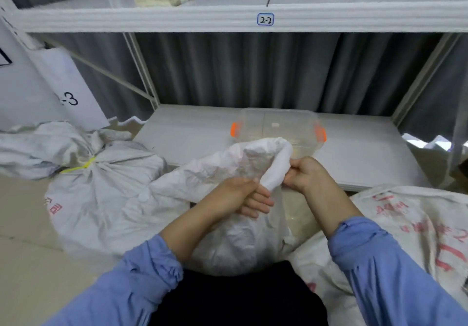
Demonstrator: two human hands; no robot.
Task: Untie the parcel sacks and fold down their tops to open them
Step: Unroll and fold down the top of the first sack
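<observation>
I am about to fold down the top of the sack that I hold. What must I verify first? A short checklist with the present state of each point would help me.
1. Grip: left hand and right hand both grip the rim of the held sack: ok.
2. Tie off the held sack: none visible, mouth open: ok.
3. Top folded down all round: the far side stands up: not ok.
4. Space behind: the clear box sits close behind the mouth; touching or not: cannot tell.
5. Contents clear of the rim: hidden: cannot tell.
6. Tied sack on the left: yellow tie in place: not ok.
</observation>
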